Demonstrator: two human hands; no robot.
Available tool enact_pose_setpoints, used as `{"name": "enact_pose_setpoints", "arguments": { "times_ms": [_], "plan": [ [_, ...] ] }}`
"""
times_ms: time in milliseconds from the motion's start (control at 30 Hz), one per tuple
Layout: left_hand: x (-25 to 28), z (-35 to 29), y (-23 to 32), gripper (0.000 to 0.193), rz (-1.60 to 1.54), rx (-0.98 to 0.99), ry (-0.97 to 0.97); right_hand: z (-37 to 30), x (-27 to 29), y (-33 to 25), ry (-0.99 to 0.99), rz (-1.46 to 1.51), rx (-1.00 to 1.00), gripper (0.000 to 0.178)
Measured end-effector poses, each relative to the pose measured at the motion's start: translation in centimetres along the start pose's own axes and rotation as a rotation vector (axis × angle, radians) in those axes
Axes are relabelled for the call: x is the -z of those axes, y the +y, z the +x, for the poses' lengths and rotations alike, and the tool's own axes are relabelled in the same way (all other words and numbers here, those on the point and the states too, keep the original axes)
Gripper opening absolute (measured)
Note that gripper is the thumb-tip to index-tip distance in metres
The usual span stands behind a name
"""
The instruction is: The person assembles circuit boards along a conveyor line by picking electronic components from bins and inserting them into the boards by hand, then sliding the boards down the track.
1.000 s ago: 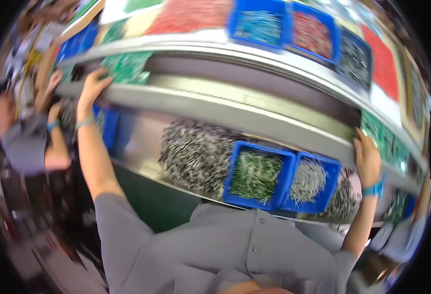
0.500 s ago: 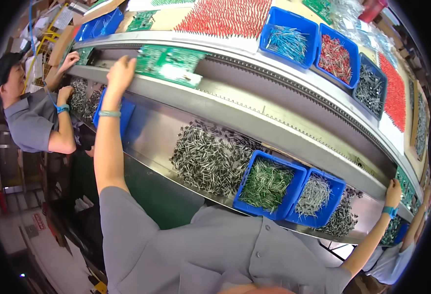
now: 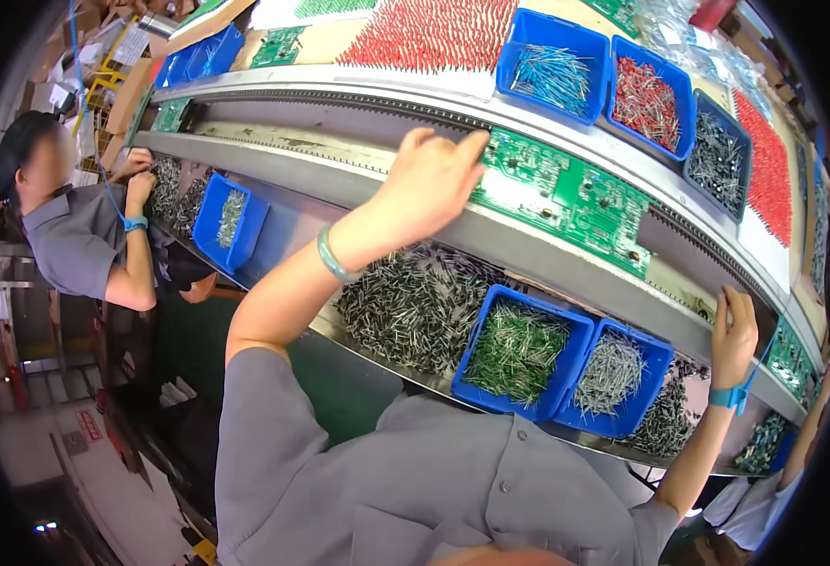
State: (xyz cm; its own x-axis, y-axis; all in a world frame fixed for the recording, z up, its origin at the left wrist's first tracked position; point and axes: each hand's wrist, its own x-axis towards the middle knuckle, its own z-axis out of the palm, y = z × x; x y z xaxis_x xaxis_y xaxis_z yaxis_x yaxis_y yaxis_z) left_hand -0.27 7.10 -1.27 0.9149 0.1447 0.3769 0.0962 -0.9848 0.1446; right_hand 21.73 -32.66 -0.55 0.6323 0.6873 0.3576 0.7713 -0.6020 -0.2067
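A green circuit board (image 3: 566,198) dotted with small parts lies across the long rail track, its far edge along the toothed chain. My left hand (image 3: 434,184), bent at the fingers, is at the board's left end with the fingertips on its edge. My right hand (image 3: 736,330), wearing a blue wrist strap (image 3: 731,398), is raised over the near rail to the right of the board. Its fingers are loosely bent and slightly apart, with nothing visible in them. Below the rail, blue bins hold green-bodied parts (image 3: 519,354) and pale parts (image 3: 611,375).
Loose dark, metal-legged parts (image 3: 415,302) are heaped on the metal tray. Beyond the track stand bins of blue parts (image 3: 552,80), red parts (image 3: 649,104) and dark parts (image 3: 717,165). A co-worker (image 3: 84,217) works at the left; another person's arm (image 3: 811,429) shows at the right.
The circuit board has slid right along the track, with my left hand following at its left end. My right hand has lifted slightly and moved a little left, its fingers loosening.
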Motion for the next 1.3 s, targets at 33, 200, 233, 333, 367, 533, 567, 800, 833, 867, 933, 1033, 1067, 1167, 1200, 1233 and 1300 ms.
{"name": "enact_pose_setpoints", "arguments": {
  "times_ms": [33, 200, 233, 333, 367, 533, 567, 800, 833, 867, 933, 1033, 1067, 1167, 1200, 1233, 1300],
  "plan": [
    [0.0, 0.8, -0.5, 0.035, -0.009, 0.046, -0.022, -0.2, 0.3, -0.6, -0.041, 0.001, -0.064, 0.014],
    [-0.8, 3.5, -7.1, 0.026, -0.054, 0.288, 0.324, -1.1, 1.1, -1.8, -0.011, 0.031, -0.065, 0.013],
    [-1.0, 3.9, -7.6, 0.025, -0.049, 0.282, 0.316, -1.3, 1.3, -2.1, -0.016, 0.038, -0.069, 0.013],
    [-1.8, 4.5, -8.2, 0.022, -0.019, 0.239, 0.287, -1.9, 1.8, -2.4, -0.039, 0.075, -0.108, 0.012],
    [-1.9, 4.6, -8.4, 0.02, 0.023, 0.217, 0.273, -1.7, 1.7, -2.4, 0.013, 0.08, -0.062, 0.013],
    [-2.2, 4.0, -8.9, 0.017, 0.155, 0.179, 0.23, -0.3, 1.1, -1.6, 0.028, 0.068, -0.089, 0.016],
    [-2.1, 3.4, -9.6, 0.018, 0.217, 0.177, 0.214, 0.5, 0.8, -1.0, 0.025, 0.022, -0.097, 0.019],
    [-3.0, 4.9, -8.7, 0.018, 0.384, 0.159, 0.144, 7.0, -0.9, 7.2, 0.226, 0.087, -0.226, 0.018],
    [-3.1, 5.0, -8.6, 0.018, 0.406, 0.176, 0.152, 7.9, -1.5, 8.3, 0.246, 0.045, -0.192, 0.018],
    [-3.1, 5.1, -8.6, 0.018, 0.408, 0.174, 0.152, 8.6, -2.2, 9.3, 0.248, 0.046, -0.193, 0.018],
    [-3.2, 5.1, -8.7, 0.017, 0.406, 0.158, 0.153, 10.2, -3.7, 10.1, 0.254, -0.16, -0.158, 0.018],
    [-2.8, 4.4, -9.6, 0.016, 0.37, 0.138, 0.172, 11.3, -4.8, 9.5, 0.198, -0.102, -0.169, 0.021],
    [-2.7, 4.3, -9.9, 0.016, 0.385, 0.153, 0.166, 11.7, -5.1, 9.1, 0.182, -0.102, -0.161, 0.021],
    [-2.3, 3.6, -10.0, 0.019, 0.292, 0.198, 0.14, 11.4, -5.9, 10.6, 0.195, -0.13, -0.088, 0.023],
    [-2.1, 4.3, -9.1, 0.02, 0.258, 0.215, 0.117, 10.4, -6.5, 13.2, 0.286, -0.149, -0.041, 0.026],
    [-2.3, 4.0, -9.4, 0.022, 0.25, 0.177, 0.176, 11.5, -5.7, 11.7, 0.158, -0.075, -0.201, 0.026],
    [-2.2, 4.3, -8.9, 0.022, 0.172, 0.22, 0.168, 11.0, -4.4, 12.0, 0.06, -0.076, -0.171, 0.025]
  ]
}}
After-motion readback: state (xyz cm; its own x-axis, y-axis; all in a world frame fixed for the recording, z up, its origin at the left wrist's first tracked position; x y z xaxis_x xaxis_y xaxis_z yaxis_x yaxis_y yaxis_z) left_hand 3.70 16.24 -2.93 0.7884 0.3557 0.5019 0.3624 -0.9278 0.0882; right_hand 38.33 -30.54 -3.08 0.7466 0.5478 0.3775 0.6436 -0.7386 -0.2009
